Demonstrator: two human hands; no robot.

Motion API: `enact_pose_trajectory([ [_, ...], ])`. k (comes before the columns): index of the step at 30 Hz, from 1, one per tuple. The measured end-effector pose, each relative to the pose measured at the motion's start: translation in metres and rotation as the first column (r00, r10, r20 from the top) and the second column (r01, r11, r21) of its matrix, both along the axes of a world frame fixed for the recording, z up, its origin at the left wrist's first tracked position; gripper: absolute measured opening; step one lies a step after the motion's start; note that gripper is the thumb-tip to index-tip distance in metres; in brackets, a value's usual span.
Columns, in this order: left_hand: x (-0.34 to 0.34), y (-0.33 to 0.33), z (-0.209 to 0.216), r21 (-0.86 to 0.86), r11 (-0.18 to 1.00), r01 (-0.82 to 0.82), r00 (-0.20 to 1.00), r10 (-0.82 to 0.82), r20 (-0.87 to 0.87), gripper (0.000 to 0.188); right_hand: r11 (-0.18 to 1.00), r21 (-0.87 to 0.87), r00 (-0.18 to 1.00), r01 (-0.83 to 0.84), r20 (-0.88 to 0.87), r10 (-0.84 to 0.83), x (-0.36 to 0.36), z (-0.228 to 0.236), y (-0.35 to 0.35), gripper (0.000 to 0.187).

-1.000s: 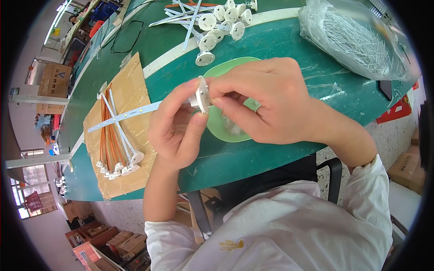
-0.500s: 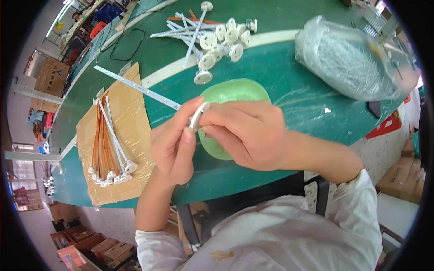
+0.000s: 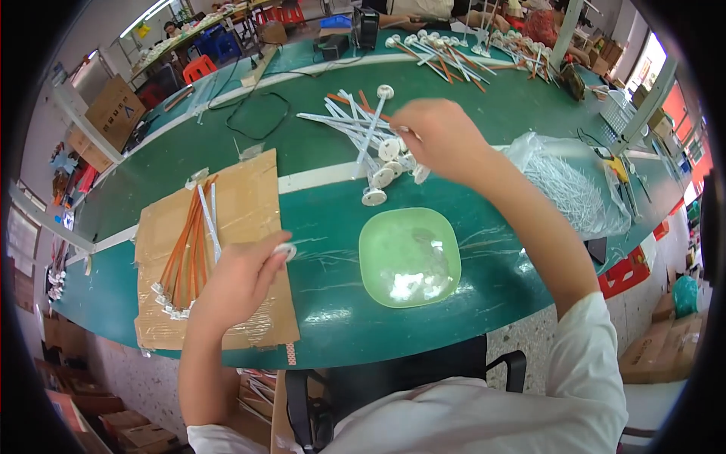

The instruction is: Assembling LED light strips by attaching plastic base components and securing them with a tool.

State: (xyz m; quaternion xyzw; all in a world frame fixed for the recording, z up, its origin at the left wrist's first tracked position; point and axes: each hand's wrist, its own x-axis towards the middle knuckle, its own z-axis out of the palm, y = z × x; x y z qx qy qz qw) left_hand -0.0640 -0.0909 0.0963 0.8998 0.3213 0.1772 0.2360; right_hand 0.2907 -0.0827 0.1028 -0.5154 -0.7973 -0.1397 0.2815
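Blurred right hand (image 3: 442, 140) over rods (image 3: 363, 136)

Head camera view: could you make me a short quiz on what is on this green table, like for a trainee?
1. True or false: the left hand is over the cardboard sheet.
2. What does the right hand reach into?
A. the green bowl
B. the pile of white sticks with round caps
C. the clear plastic bag
3. What colour are the sticks lying beside the white ones on the cardboard?

Key: 1 true; 2 B; 3 orange.
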Motion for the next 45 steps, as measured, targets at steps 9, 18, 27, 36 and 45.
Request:
enact_pose_trajectory([
  [9, -0.034, -0.016, -0.020, 0.248, 0.969, 0.021, 0.918, 0.080, -0.389, 0.025, 0.908, -0.271, 0.800, 0.319, 0.591, -0.104, 0.009, -0.032, 0.132, 0.015],
  [18, 0.009, -0.006, -0.018, 0.421, 0.907, 0.028, 0.881, 0.177, -0.439, 0.035, 0.935, -0.226, 0.796, 0.273, 0.599, -0.088, 0.022, -0.027, 0.131, 0.014],
  [27, 0.073, -0.013, 0.002, 0.427, 0.901, 0.078, 0.973, -0.162, 0.166, 0.061, 0.995, -0.028, 0.957, 0.094, -0.272, -0.098, 0.009, 0.112, 0.016, 0.025],
  [36, 0.134, -0.039, -0.033, -0.197, 0.780, 0.594, 0.575, -0.240, 0.782, 0.072, 0.824, -0.335, 0.741, -0.456, -0.657, 0.143, -0.015, 0.125, -0.079, 0.020],
  [45, 0.123, -0.032, -0.058, -0.356, 0.756, 0.549, 0.601, -0.061, 0.797, 0.041, 0.942, 0.251, 0.882, -0.224, -0.359, 0.305, -0.019, 0.019, -0.103, 0.023],
])
